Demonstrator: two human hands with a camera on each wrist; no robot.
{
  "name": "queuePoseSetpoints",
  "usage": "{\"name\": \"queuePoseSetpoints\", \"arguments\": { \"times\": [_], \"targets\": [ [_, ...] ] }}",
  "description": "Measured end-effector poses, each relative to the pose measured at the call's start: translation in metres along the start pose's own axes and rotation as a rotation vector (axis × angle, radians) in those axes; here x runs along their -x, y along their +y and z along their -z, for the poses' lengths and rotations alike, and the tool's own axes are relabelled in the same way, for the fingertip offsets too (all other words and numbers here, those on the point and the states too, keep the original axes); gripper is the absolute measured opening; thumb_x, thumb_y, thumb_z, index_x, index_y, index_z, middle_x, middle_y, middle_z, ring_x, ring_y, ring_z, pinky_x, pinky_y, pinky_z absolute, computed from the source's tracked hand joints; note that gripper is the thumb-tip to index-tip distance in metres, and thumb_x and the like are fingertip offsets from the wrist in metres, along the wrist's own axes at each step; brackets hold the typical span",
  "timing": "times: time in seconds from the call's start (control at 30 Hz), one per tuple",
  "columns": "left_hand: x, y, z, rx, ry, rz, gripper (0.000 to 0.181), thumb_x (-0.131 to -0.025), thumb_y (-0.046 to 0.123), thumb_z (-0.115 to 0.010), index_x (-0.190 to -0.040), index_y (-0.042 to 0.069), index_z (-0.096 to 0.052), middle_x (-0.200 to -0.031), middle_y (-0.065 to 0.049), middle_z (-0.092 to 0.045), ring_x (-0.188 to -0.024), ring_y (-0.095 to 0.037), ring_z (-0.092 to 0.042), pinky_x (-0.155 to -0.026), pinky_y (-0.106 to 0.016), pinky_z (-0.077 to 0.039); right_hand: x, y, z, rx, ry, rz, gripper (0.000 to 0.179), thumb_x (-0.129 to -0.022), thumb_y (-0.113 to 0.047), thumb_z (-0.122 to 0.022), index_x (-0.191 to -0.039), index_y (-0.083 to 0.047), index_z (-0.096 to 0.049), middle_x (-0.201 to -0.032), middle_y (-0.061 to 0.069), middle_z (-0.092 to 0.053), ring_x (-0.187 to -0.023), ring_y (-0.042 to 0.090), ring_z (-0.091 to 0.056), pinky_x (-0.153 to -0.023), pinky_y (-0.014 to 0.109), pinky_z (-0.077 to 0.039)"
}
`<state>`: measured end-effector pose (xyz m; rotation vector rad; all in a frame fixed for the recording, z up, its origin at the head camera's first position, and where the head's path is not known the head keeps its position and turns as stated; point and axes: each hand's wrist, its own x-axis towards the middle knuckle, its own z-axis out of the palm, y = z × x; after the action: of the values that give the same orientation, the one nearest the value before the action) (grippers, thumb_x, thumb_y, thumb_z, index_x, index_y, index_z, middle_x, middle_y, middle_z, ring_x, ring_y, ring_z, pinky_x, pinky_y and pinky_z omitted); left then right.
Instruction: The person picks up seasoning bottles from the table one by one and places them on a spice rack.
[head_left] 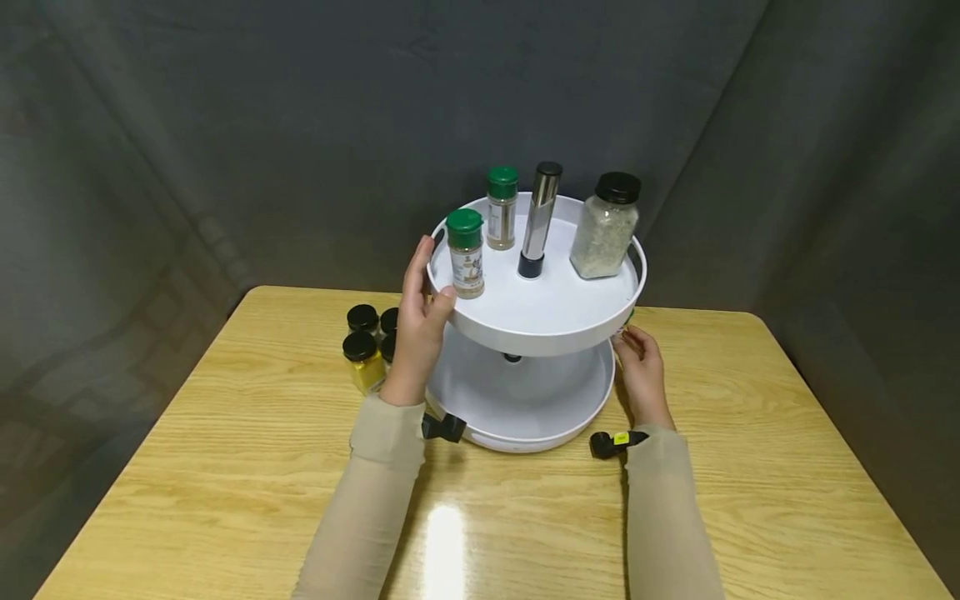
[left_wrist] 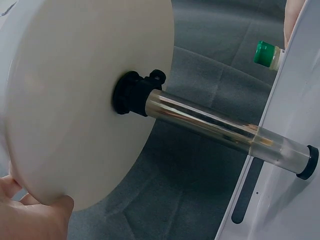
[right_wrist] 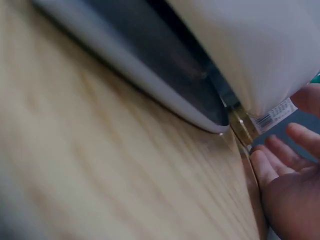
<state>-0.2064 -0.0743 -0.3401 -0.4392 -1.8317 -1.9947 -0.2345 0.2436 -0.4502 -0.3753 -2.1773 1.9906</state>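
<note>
A white two-tier turntable (head_left: 525, 396) stands mid-table. My left hand (head_left: 422, 325) grips the left edge of its upper tray (head_left: 536, 342), thumb at the front of the rim; the left wrist view shows this grip from below, beside the steel post (left_wrist: 200, 120). On the upper tray are two green-capped spice jars, one near (head_left: 467, 254) and one farther back (head_left: 502, 208), and a larger black-lidded jar (head_left: 604, 225). Low on the right, my right hand (head_left: 643, 375) has its fingers loosely spread beside another green-capped spice jar (right_wrist: 270, 117), partly hidden behind the trays.
Several black-lidded jars cluster left of the turntable, one with yellow contents (head_left: 365, 367); my left hand partly covers the group. Below the upper tray lies the wide lower tray (head_left: 517, 400). A dark cloth (head_left: 480, 100) hangs behind the wooden table (head_left: 225, 475).
</note>
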Motion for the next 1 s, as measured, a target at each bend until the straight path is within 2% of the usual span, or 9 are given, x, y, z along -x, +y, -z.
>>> {"name": "queuePoseSetpoints", "arguments": {
  "times": [0.13,0.23,0.33,0.47,0.57,0.8,1.0],
  "targets": [
    [0.001,0.0,0.001,-0.009,0.011,-0.006,0.079,-0.09,0.03,-0.052,-0.161,0.006,-0.024,-0.168,-0.005,-0.016,-0.154,-0.017,-0.016,-0.124,-0.032,-0.02,-0.01,0.004,-0.002,0.001,-0.041,0.019,0.059,-0.105,-0.024,-0.054,-0.157,-0.007,-0.032,-0.159,0.015,-0.036,-0.145,0.027,-0.037,-0.116,0.035,-0.037],
    [0.0,0.0,0.002,-0.012,0.015,-0.01,0.08,-0.09,0.031,-0.052,-0.16,0.005,-0.024,-0.168,-0.005,-0.017,-0.154,-0.017,-0.016,-0.124,-0.032,-0.02,-0.016,0.007,-0.004,-0.009,-0.042,0.061,0.054,-0.105,-0.017,-0.055,-0.153,-0.004,-0.037,-0.154,0.017,-0.041,-0.142,0.027,-0.042,-0.111,0.029,-0.042],
    [0.0,-0.001,0.002,0.0,0.012,-0.012,0.081,-0.09,0.032,-0.053,-0.16,0.004,-0.024,-0.168,-0.006,-0.017,-0.153,-0.018,-0.017,-0.124,-0.032,-0.02,-0.02,0.01,-0.005,-0.021,-0.023,0.103,0.048,-0.104,-0.01,-0.055,-0.149,0.0,-0.043,-0.144,0.017,-0.049,-0.134,0.024,-0.049,-0.104,0.023,-0.047],
    [-0.001,-0.002,0.001,0.013,0.006,-0.012,0.083,-0.089,0.033,-0.053,-0.16,0.003,-0.024,-0.168,-0.007,-0.017,-0.153,-0.018,-0.017,-0.124,-0.032,-0.02,-0.021,0.014,-0.006,-0.053,0.001,0.129,0.044,-0.102,-0.006,-0.057,-0.145,0.0,-0.047,-0.131,0.008,-0.055,-0.121,0.017,-0.055,-0.096,0.018,-0.049],
    [-0.002,-0.002,0.0,0.015,0.004,-0.011,0.084,-0.089,0.035,-0.053,-0.16,0.004,-0.023,-0.168,-0.007,-0.016,-0.153,-0.017,-0.017,-0.124,-0.032,-0.02,-0.021,0.016,-0.006,-0.075,0.017,0.145,0.042,-0.102,-0.006,-0.058,-0.143,-0.001,-0.05,-0.125,0.003,-0.056,-0.116,0.013,-0.057,-0.092,0.016,-0.051],
    [-0.002,-0.004,0.001,0.015,0.009,-0.019,0.084,-0.09,0.037,-0.054,-0.16,0.003,-0.023,-0.168,-0.007,-0.017,-0.153,-0.017,-0.017,-0.123,-0.031,-0.02,-0.019,0.017,-0.009,-0.105,0.035,0.15,0.041,-0.102,-0.007,-0.059,-0.141,-0.001,-0.051,-0.122,0.003,-0.057,-0.112,0.012,-0.058,-0.088,0.016,-0.052],
    [-0.002,-0.005,0.0,0.021,0.01,-0.029,0.085,-0.089,0.036,-0.054,-0.16,0.001,-0.023,-0.168,-0.01,-0.017,-0.153,-0.019,-0.018,-0.124,-0.032,-0.019,-0.018,0.017,-0.009,-0.04,0.048,0.151,0.041,-0.102,-0.009,-0.059,-0.14,0.002,-0.05,-0.12,0.005,-0.055,-0.108,0.009,-0.057,-0.087,0.013,-0.05]
  ]
}}
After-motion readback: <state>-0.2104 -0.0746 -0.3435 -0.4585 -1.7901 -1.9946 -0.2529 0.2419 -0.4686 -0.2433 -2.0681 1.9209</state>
